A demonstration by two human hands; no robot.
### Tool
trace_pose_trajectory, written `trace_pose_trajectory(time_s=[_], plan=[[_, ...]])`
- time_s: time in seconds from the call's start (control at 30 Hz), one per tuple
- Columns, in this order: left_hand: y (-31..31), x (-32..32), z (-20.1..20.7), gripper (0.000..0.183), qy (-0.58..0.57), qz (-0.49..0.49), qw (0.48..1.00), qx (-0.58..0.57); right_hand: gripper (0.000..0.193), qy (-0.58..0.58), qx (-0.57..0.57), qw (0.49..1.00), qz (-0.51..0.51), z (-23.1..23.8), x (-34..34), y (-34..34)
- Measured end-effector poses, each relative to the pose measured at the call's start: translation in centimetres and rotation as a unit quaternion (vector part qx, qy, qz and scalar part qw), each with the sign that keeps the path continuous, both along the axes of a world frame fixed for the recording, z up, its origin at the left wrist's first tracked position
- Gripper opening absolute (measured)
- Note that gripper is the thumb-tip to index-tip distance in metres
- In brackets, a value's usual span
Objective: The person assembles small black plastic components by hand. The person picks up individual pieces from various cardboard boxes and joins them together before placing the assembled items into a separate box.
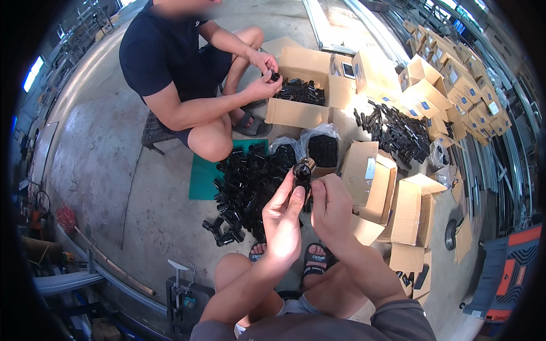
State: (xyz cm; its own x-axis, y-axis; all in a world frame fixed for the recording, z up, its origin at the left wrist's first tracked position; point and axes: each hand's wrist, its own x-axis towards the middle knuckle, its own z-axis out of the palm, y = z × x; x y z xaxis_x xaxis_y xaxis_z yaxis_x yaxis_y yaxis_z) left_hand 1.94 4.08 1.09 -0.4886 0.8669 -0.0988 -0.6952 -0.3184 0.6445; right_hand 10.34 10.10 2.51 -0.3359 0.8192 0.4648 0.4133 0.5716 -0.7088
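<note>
In front of me my left hand (282, 224) is closed around a glossy black plastic fitting (303, 172) with a rounded, tube-like end pointing up. My right hand (331, 207) is closed in a pinch right beside the fitting, thumb pressed against curled fingers; what it pinches is hidden. Below my hands, a heap of similar black fittings (244, 184) lies on a green mat (200, 179). Just beyond the fitting stand bags and a small box of black parts (323, 150).
At the upper left a co-worker (153, 74) sits on a stool (154, 133), handling a small black part over an open carton (296, 115). More black parts (401, 133) lie on the floor to the right. Open cartons (364, 176) stand beside my right arm; a toolbox (509, 278) is far right.
</note>
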Motion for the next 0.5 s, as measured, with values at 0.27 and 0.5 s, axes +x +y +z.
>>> trace_pose_trajectory(time_s=[0.27,0.5], plan=[[-0.1,-0.6,-0.3,0.041,-0.02,-0.006,1.0,-0.005,0.01,0.038,-0.017,0.998,0.052,0.5,0.1,-0.2],[-0.3,-0.7,-0.3,0.04,-0.025,-0.006,1.0,-0.011,0.012,-0.018,-0.003,0.999,0.049,0.7,0.4,0.4]])
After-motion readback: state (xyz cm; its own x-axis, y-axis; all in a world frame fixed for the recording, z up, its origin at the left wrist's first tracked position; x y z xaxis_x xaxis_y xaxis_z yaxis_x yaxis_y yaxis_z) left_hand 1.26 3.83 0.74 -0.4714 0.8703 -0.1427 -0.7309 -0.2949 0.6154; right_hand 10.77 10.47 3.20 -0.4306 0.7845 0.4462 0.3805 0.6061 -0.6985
